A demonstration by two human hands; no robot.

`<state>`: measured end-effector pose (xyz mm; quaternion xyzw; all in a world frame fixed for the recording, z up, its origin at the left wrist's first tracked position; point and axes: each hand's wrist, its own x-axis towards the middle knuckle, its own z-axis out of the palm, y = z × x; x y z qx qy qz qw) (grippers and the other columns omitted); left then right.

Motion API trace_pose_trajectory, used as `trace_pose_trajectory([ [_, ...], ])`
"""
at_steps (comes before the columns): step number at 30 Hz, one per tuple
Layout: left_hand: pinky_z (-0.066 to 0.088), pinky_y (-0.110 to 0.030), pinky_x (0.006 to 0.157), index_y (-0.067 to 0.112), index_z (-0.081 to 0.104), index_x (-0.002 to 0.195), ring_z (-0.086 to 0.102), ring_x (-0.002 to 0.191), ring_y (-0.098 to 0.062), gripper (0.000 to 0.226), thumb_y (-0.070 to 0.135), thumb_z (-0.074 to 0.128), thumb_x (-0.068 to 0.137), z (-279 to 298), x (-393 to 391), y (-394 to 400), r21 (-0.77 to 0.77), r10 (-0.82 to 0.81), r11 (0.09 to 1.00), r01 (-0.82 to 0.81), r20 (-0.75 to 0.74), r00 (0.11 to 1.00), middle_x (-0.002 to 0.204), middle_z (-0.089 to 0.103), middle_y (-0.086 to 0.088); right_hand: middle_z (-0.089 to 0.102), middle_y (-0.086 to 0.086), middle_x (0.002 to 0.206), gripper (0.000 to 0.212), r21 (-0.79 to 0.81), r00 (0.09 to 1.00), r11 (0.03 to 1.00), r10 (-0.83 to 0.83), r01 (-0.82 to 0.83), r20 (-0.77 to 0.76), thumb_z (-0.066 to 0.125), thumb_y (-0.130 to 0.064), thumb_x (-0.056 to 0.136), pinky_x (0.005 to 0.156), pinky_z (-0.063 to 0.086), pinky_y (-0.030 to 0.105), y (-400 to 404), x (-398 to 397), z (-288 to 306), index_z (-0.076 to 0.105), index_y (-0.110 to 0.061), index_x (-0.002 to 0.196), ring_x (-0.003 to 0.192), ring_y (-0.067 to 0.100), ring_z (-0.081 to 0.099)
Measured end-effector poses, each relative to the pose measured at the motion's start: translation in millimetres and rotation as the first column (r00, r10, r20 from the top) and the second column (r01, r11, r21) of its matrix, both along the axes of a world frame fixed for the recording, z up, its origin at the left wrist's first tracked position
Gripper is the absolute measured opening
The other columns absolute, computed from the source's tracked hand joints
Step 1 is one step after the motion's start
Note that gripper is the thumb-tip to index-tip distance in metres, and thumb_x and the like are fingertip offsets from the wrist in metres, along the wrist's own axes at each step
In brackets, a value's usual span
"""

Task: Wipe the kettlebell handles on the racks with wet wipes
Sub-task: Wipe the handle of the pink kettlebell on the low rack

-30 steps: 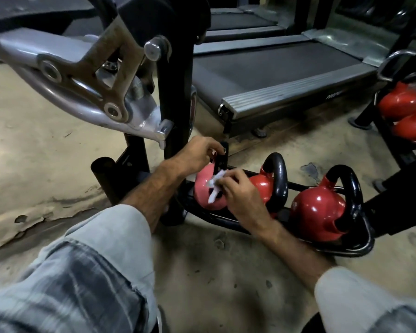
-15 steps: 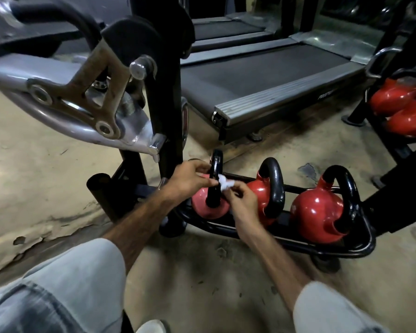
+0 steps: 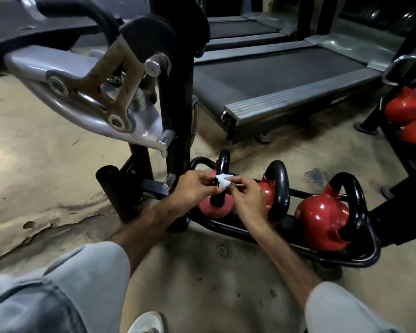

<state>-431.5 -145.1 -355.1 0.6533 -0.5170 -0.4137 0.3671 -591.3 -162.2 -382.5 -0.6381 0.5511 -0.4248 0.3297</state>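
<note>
- Kettlebells, red with black handles, were seen lined up on a low black rack (image 3: 360, 257) on the concrete floor (image 3: 46, 169): a left kettlebell (image 3: 215, 209), a middle kettlebell (image 3: 273, 188) and a right kettlebell (image 3: 322, 219).
- A small white wet wipe (image 3: 222, 181) was held just in front of the left kettlebell's upright handle (image 3: 223, 159).
- The wipe was pinched from one side by the left hand (image 3: 192, 191) and from the other by the right hand (image 3: 249, 200).
- A treadmill (image 3: 274, 87) was seen behind the rack.
- More red kettlebells (image 3: 408, 116) were seen on another rack at the right edge.
</note>
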Motion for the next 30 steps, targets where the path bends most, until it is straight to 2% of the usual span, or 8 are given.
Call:
trace_pose_trajectory([
  [5, 0.055, -0.041, 0.09, 0.027, 0.074, 0.077, 0.072, 0.085, -0.014, 0.025, 0.033, 0.089, 0.057, -5.3, 0.9, 0.9, 0.039, 0.047, 0.998, -0.045, -0.04, 0.998, 0.081, 0.076, 0.002, 0.069, -0.004, 0.093, 0.014, -0.099, 0.986, 0.994, 0.028, -0.044, -0.162, 0.072, -0.018, 0.084, 0.082, 0.055, 0.032, -59.0, 8.4, 25.3, 0.076, -0.024, 0.096, 0.087, 0.01, 0.066],
  [10, 0.055, -0.029, 0.089, 0.026, 0.074, 0.085, 0.071, 0.085, -0.007, 0.024, 0.031, 0.087, 0.066, -11.7, -2.5, 4.6, 0.015, 0.067, 0.998, -0.066, -0.072, 0.995, 0.083, 0.076, 0.006, 0.066, 0.007, 0.093, 0.017, -0.213, 0.871, 0.933, 0.164, -0.289, -0.462, 0.069, -0.021, 0.083, 0.075, 0.053, 0.032, -70.7, 6.5, 38.4, 0.077, -0.013, 0.096, 0.083, 0.018, 0.065],
  [13, 0.052, -0.016, 0.077, 0.022, 0.074, 0.098, 0.068, 0.08, -0.001, 0.032, 0.03, 0.085, 0.069, -19.1, -10.4, 11.9, -0.044, 0.145, 0.988, -0.149, -0.083, 0.986, 0.084, 0.075, 0.007, 0.064, 0.008, 0.095, 0.022, -0.209, 0.726, 0.806, 0.344, -0.553, -0.595, 0.06, -0.02, 0.083, 0.073, 0.051, 0.031, -52.9, -1.7, 41.2, 0.077, -0.013, 0.093, 0.085, 0.02, 0.063],
  [15, 0.055, -0.021, 0.08, 0.021, 0.072, 0.096, 0.07, 0.082, -0.003, 0.033, 0.029, 0.086, 0.067, -27.4, -15.3, 14.9, -0.061, 0.207, 0.974, -0.219, -0.161, 0.965, 0.085, 0.075, 0.005, 0.062, 0.008, 0.095, 0.02, -0.146, 0.579, 0.731, 0.385, -0.667, -0.719, 0.061, -0.02, 0.084, 0.072, 0.051, 0.035, -60.5, -0.5, 49.6, 0.076, -0.014, 0.096, 0.086, 0.026, 0.064],
  [21, 0.05, -0.02, 0.077, 0.018, 0.054, 0.099, 0.069, 0.083, -0.003, 0.053, 0.035, 0.088, 0.062, -31.9, -17.3, 16.5, -0.048, 0.294, 0.951, -0.305, -0.16, 0.942, 0.085, 0.075, 0.006, 0.058, 0.005, 0.087, 0.013, -0.048, 0.336, 0.702, 0.277, -0.71, -0.9, 0.063, -0.009, 0.081, 0.075, 0.045, 0.034, -105.8, 27.0, 72.7, 0.073, -0.013, 0.089, 0.084, 0.03, 0.063],
  [25, 0.053, -0.028, 0.083, 0.026, 0.052, 0.109, 0.068, 0.091, -0.007, 0.064, 0.042, 0.088, 0.059, -36.8, -15.1, 15.2, -0.043, 0.297, 0.951, -0.308, -0.158, 0.942, 0.092, 0.074, 0.006, 0.069, 0.005, 0.087, 0.016, 0.193, -0.063, 0.47, 0.278, -0.861, -0.959, 0.063, -0.01, 0.08, 0.081, 0.042, 0.035, -83.0, 38.2, 64.1, 0.072, -0.016, 0.09, 0.08, 0.026, 0.065],
  [27, 0.053, -0.031, 0.087, 0.032, 0.049, 0.111, 0.067, 0.094, -0.007, 0.067, 0.045, 0.087, 0.057, -37.3, -14.6, 14.8, -0.033, 0.295, 0.952, -0.304, -0.161, 0.942, 0.091, 0.074, 0.009, 0.071, 0.004, 0.09, 0.019, 0.253, -0.105, 0.504, 0.305, -0.825, -0.947, 0.06, -0.009, 0.083, 0.082, 0.05, 0.038, -90.3, 42.0, 70.8, 0.072, -0.017, 0.095, 0.085, 0.025, 0.067],
  [30, 0.052, -0.035, 0.091, 0.037, 0.048, 0.108, 0.067, 0.095, -0.006, 0.069, 0.052, 0.086, 0.053, -38.6, -11.6, 12.4, -0.044, 0.278, 0.957, -0.287, -0.147, 0.949, 0.086, 0.075, 0.011, 0.073, 0.003, 0.098, 0.023, 0.25, -0.068, 0.622, 0.301, -0.742, -0.951, 0.055, -0.014, 0.089, 0.086, 0.052, 0.037, -108.8, 49.9, 89.4, 0.072, -0.02, 0.104, 0.098, 0.025, 0.065],
])
